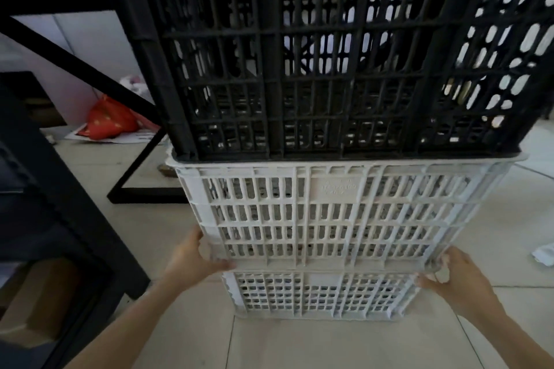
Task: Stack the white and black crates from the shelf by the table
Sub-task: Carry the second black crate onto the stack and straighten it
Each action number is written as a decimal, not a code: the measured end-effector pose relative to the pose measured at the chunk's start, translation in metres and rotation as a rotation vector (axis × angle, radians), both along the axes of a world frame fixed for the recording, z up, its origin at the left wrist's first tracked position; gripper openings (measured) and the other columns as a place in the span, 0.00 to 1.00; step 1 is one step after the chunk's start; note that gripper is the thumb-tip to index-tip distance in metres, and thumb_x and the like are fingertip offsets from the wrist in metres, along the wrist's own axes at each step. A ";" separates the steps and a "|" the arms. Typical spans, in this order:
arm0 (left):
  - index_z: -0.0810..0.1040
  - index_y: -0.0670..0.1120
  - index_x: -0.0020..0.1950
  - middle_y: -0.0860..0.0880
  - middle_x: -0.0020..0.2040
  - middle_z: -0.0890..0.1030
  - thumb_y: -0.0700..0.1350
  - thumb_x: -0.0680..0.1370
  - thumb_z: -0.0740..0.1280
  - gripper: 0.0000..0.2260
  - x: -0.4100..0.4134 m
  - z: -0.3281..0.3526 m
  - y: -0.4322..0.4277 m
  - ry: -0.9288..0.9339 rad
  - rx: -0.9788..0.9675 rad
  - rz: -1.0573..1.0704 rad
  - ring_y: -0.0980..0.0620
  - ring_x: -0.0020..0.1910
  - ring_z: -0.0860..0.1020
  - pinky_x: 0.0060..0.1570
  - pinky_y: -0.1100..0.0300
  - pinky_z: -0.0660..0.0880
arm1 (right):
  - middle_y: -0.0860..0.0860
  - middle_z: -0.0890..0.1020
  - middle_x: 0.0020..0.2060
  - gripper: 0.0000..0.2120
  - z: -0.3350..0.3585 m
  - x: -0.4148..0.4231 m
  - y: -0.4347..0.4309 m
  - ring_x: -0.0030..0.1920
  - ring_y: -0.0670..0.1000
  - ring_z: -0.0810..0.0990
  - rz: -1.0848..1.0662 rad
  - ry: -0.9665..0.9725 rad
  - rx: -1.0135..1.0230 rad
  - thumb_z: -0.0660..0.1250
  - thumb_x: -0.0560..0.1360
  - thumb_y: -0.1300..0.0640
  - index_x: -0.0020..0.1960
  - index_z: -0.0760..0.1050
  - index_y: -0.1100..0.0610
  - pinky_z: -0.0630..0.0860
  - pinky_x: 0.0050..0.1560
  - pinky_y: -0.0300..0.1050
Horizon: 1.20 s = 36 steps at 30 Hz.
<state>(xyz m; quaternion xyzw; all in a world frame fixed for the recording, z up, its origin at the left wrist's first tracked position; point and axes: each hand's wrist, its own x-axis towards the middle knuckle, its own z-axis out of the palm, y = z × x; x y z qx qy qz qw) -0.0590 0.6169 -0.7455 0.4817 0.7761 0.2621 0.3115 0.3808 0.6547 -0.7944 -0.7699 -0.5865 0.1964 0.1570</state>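
Black crate (344, 54) nested atop white crate (338, 213); left hand (195, 257) and right hand (455, 275), grips closed on the white crate's lower corners. Stacking appears nearly complete.

A red bag (109, 121) is seen at nine o'clock on the tiled floor (344, 344), near a black frame (141, 159).

Two bare forearms — hands (192, 260) unsleeved, ungloved, ringless.
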 end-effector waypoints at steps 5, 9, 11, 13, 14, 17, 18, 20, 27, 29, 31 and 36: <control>0.54 0.58 0.75 0.57 0.74 0.64 0.67 0.52 0.77 0.56 -0.009 0.100 -0.011 -0.147 0.553 0.104 0.57 0.70 0.66 0.70 0.53 0.66 | 0.49 0.65 0.71 0.48 0.035 0.034 0.003 0.66 0.52 0.70 -0.143 0.382 0.205 0.80 0.64 0.54 0.75 0.55 0.53 0.70 0.64 0.54; 0.64 0.58 0.72 0.57 0.71 0.70 0.57 0.59 0.76 0.43 -0.002 0.155 -0.014 -0.056 0.725 0.027 0.60 0.68 0.68 0.62 0.63 0.67 | 0.41 0.59 0.75 0.50 -0.030 0.176 0.117 0.68 0.39 0.68 -0.066 0.741 0.500 0.82 0.50 0.38 0.67 0.61 0.29 0.76 0.54 0.32; 0.70 0.53 0.70 0.56 0.66 0.75 0.55 0.60 0.77 0.39 0.001 0.162 -0.011 -0.022 0.730 0.045 0.59 0.65 0.73 0.60 0.64 0.69 | 0.41 0.64 0.72 0.46 0.065 0.106 0.066 0.68 0.42 0.68 0.052 0.755 0.613 0.80 0.62 0.53 0.72 0.59 0.38 0.71 0.62 0.40; 0.72 0.50 0.68 0.55 0.62 0.78 0.52 0.61 0.78 0.36 0.003 0.162 -0.009 -0.015 0.742 0.072 0.57 0.61 0.77 0.62 0.59 0.72 | 0.43 0.71 0.67 0.42 0.169 0.012 0.011 0.64 0.43 0.71 0.112 0.717 0.653 0.79 0.60 0.53 0.69 0.63 0.40 0.71 0.63 0.41; 0.72 0.51 0.67 0.55 0.60 0.78 0.50 0.62 0.79 0.35 0.005 0.162 -0.009 -0.021 0.742 0.088 0.56 0.59 0.77 0.63 0.57 0.73 | 0.42 0.74 0.64 0.40 0.181 -0.009 0.002 0.63 0.43 0.73 0.147 0.720 0.711 0.80 0.56 0.44 0.64 0.66 0.37 0.72 0.63 0.40; 0.70 0.53 0.67 0.53 0.61 0.78 0.49 0.59 0.80 0.39 0.010 0.161 -0.006 -0.056 0.711 0.104 0.53 0.61 0.77 0.64 0.52 0.73 | 0.37 0.77 0.54 0.39 0.176 -0.006 0.000 0.61 0.47 0.76 0.125 0.643 0.719 0.75 0.48 0.29 0.56 0.68 0.37 0.73 0.65 0.47; 0.69 0.54 0.67 0.51 0.62 0.79 0.53 0.56 0.80 0.41 0.011 0.161 -0.005 -0.061 0.701 0.108 0.52 0.62 0.78 0.65 0.50 0.73 | 0.37 0.76 0.53 0.40 0.173 -0.005 0.001 0.60 0.49 0.76 0.117 0.590 0.708 0.75 0.50 0.30 0.58 0.68 0.41 0.72 0.64 0.50; 0.68 0.55 0.66 0.50 0.63 0.79 0.58 0.52 0.79 0.44 0.009 0.160 -0.003 -0.070 0.694 0.108 0.51 0.62 0.78 0.63 0.46 0.74 | 0.43 0.74 0.54 0.43 0.173 -0.007 0.004 0.59 0.52 0.76 0.061 0.483 0.733 0.73 0.54 0.36 0.63 0.68 0.54 0.72 0.64 0.55; 0.69 0.62 0.50 0.54 0.53 0.83 0.56 0.54 0.79 0.29 0.005 0.159 -0.003 -0.033 0.664 0.064 0.53 0.56 0.81 0.56 0.46 0.79 | 0.49 0.74 0.49 0.41 0.179 -0.013 0.002 0.50 0.51 0.73 0.013 0.458 0.722 0.72 0.54 0.39 0.59 0.67 0.60 0.71 0.49 0.49; 0.69 0.60 0.51 0.58 0.50 0.83 0.50 0.58 0.80 0.29 0.007 0.161 -0.004 -0.017 0.665 0.052 0.54 0.55 0.81 0.56 0.49 0.78 | 0.50 0.74 0.47 0.38 0.181 -0.013 0.005 0.48 0.51 0.74 0.008 0.445 0.730 0.74 0.56 0.36 0.56 0.67 0.59 0.70 0.45 0.48; 0.69 0.60 0.51 0.62 0.47 0.80 0.45 0.60 0.81 0.28 0.009 0.163 -0.004 -0.003 0.670 0.037 0.54 0.55 0.79 0.56 0.51 0.77 | 0.50 0.75 0.45 0.34 0.183 -0.012 0.008 0.47 0.53 0.75 -0.015 0.436 0.738 0.77 0.59 0.40 0.53 0.66 0.57 0.69 0.39 0.44; 0.68 0.63 0.50 0.60 0.49 0.79 0.55 0.53 0.80 0.31 0.011 0.170 -0.004 -0.003 0.581 0.086 0.51 0.57 0.79 0.59 0.48 0.76 | 0.47 0.73 0.43 0.35 0.186 -0.011 0.009 0.42 0.48 0.74 -0.026 0.477 0.712 0.76 0.57 0.36 0.51 0.65 0.55 0.67 0.36 0.37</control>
